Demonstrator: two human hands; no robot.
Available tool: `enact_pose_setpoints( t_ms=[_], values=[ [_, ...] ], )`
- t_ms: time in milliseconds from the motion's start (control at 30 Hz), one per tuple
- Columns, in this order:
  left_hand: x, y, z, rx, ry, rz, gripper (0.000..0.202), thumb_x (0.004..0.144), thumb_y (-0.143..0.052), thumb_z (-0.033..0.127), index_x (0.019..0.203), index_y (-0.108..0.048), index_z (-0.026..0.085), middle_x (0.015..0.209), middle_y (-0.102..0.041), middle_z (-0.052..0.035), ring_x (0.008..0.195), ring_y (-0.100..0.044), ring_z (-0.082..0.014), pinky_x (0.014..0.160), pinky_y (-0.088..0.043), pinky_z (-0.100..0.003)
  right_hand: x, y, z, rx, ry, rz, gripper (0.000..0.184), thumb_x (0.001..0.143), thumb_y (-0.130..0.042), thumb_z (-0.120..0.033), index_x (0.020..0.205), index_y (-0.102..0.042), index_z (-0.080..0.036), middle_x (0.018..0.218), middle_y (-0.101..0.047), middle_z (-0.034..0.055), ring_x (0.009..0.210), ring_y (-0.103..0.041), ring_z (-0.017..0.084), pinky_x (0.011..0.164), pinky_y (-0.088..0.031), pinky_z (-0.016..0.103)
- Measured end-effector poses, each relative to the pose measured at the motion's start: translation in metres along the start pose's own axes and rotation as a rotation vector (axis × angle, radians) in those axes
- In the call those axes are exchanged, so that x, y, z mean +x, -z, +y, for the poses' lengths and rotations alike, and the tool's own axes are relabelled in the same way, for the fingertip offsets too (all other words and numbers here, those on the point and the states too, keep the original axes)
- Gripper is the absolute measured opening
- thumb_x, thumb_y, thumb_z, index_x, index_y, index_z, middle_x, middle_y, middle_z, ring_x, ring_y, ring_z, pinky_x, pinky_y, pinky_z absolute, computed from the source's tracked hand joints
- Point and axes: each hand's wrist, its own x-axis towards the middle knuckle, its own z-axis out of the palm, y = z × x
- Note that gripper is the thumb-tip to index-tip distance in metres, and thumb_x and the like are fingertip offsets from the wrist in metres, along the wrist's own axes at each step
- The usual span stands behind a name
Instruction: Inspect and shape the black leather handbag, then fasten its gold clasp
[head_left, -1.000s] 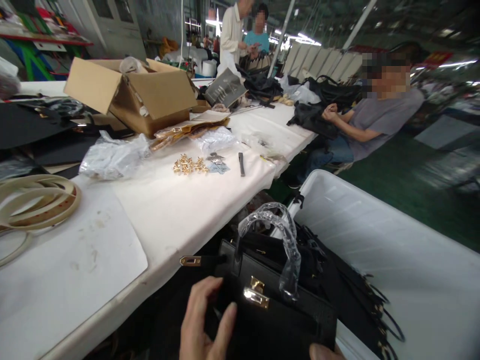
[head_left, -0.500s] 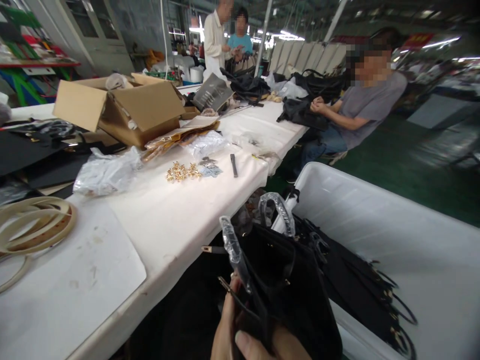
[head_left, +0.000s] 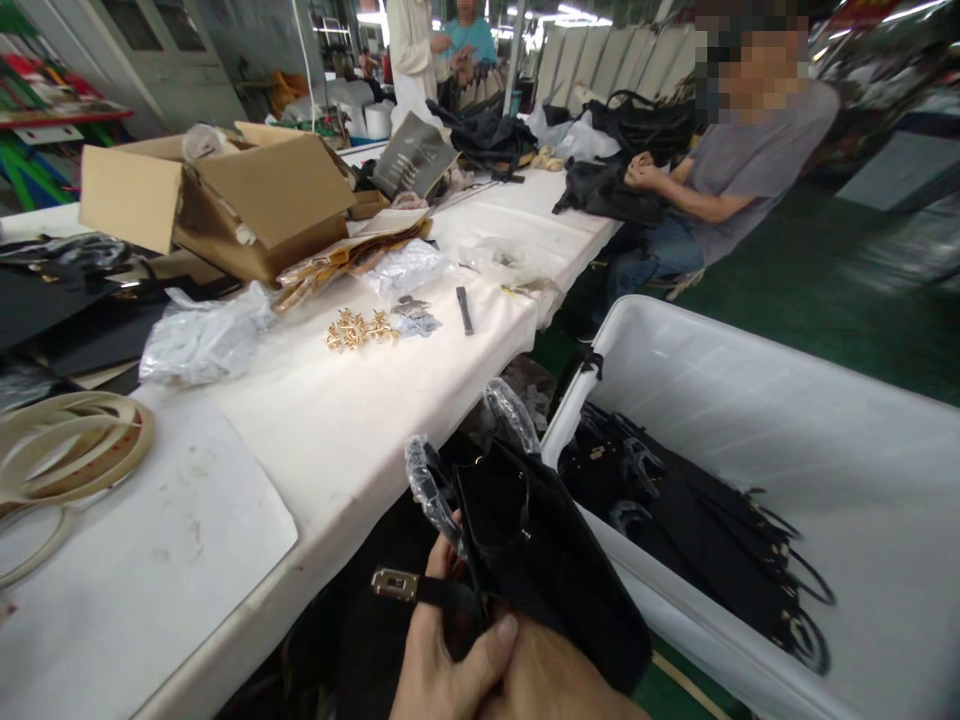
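I hold a black handbag (head_left: 540, 560) low, between the white table (head_left: 360, 420) and a white bin (head_left: 750, 400). Its two handles (head_left: 427, 490) are wrapped in clear plastic. My left hand (head_left: 442, 660) is closed on the bag's near side, thumb pressed over a black strap that ends in a gold buckle plate (head_left: 394, 583). My right hand (head_left: 559, 680) lies against the bag's lower edge, and its fingers are hidden under the bag.
The bin holds several more black bags (head_left: 690, 540). On the table lie gold fittings (head_left: 358, 328), plastic bags (head_left: 202, 335), an open cardboard box (head_left: 247, 200) and cream belts (head_left: 67, 445). A seated person (head_left: 720, 180) works on a black bag farther along; two people stand at the back.
The handbag has turned from front-on, clasp facing me, to tilted with its open top and handles pointing away left. Both my hands came up into view beneath it.
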Motion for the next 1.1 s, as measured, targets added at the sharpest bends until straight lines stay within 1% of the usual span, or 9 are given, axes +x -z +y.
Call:
enact_pose_setpoints(
  t_ms=[200,400,567,667,733,800,900,967,1100],
  values=[
    [-0.002,0.006,0.013,0.126,0.097,0.084,0.077,0.092,-0.067,0.053,0.160,-0.039,0.028,0.168,-0.038,-0.0072,0.160,-0.023,-0.0330,0.132,-0.021,-0.051,0.000,-0.003,-0.001,0.018,-0.140,-0.033,0.050,0.087,-0.075,-0.030,0.136,-0.064,-0.026,0.129,-0.074,0.0130,0.121,-0.070,0.034,0.104,-0.058,0.043],
    [0.007,0.023,0.016,0.216,0.130,0.037,0.071,0.095,-0.061,0.055,0.158,-0.043,0.027,0.170,-0.034,-0.0064,0.161,-0.015,-0.0320,0.132,-0.016,-0.051,0.008,0.019,-0.006,0.026,-0.157,-0.144,0.070,0.087,-0.071,-0.027,0.152,-0.048,-0.016,0.151,-0.057,0.0202,0.141,-0.056,0.036,0.116,-0.051,0.051],
    [0.012,0.027,0.012,0.215,0.110,0.000,0.069,0.097,-0.060,0.056,0.157,-0.044,0.025,0.166,-0.042,-0.0079,0.162,-0.015,-0.0313,0.132,-0.019,-0.051,0.006,0.019,0.004,-0.024,0.062,0.130,0.044,0.094,-0.055,-0.012,0.138,-0.057,-0.020,0.131,-0.072,0.0128,0.119,-0.071,0.026,0.104,-0.062,0.040],
    [0.017,0.024,0.013,0.247,0.086,0.000,0.067,0.098,-0.059,0.055,0.156,-0.045,0.024,0.162,-0.048,-0.0087,0.161,-0.020,-0.0316,0.132,-0.019,-0.052,0.002,0.018,0.012,-0.016,0.233,0.268,0.033,0.097,-0.062,-0.017,0.129,-0.059,-0.022,0.117,-0.075,0.0082,0.109,-0.073,0.021,0.097,-0.064,0.031],
    [0.020,0.023,0.015,0.262,0.058,-0.018,0.066,0.099,-0.057,0.052,0.158,-0.042,0.025,0.163,-0.047,-0.0078,0.160,-0.022,-0.0302,0.132,-0.017,-0.050,0.002,0.020,0.017,-0.089,0.281,0.359,0.035,0.095,-0.067,-0.018,0.129,-0.058,-0.023,0.116,-0.074,0.0077,0.109,-0.072,0.021,0.097,-0.063,0.032],
    [0.023,0.022,0.018,0.268,0.036,-0.037,0.066,0.101,-0.055,0.051,0.160,-0.039,0.026,0.165,-0.043,-0.0071,0.160,-0.023,-0.0293,0.132,-0.017,-0.049,0.004,0.024,0.022,-0.236,0.228,0.443,0.042,0.094,-0.065,-0.013,0.134,-0.058,-0.024,0.124,-0.071,0.0102,0.116,-0.068,0.025,0.100,-0.062,0.041],
    [0.027,0.022,0.022,0.303,0.039,-0.036,0.067,0.100,-0.055,0.050,0.160,-0.038,0.025,0.166,-0.042,-0.0072,0.158,-0.027,-0.0315,0.130,-0.025,-0.049,0.015,0.035,0.029,-0.361,0.112,0.454,0.053,0.091,-0.058,-0.005,0.141,-0.056,-0.023,0.136,-0.064,0.0127,0.129,-0.060,0.031,0.107,-0.057,0.051],
    [0.029,0.023,0.025,0.348,0.053,-0.010,0.066,0.098,-0.056,0.050,0.157,-0.043,0.025,0.163,-0.046,-0.0079,0.154,-0.036,-0.0343,0.124,-0.036,-0.049,0.026,0.046,0.033,-0.352,0.081,0.453,0.053,0.088,-0.057,-0.003,0.138,-0.058,-0.021,0.133,-0.065,0.0119,0.127,-0.060,0.030,0.107,-0.056,0.051],
    [0.037,0.025,0.032,0.410,0.136,0.026,0.059,0.093,-0.060,0.049,0.145,-0.057,0.022,0.147,-0.062,-0.0115,0.134,-0.058,-0.0370,0.093,-0.060,-0.042,0.052,0.070,0.038,-0.315,0.008,0.461,0.043,0.083,-0.065,-0.005,0.123,-0.067,-0.023,0.123,-0.070,0.0075,0.114,-0.065,0.026,0.102,-0.055,0.043]
  ],
)
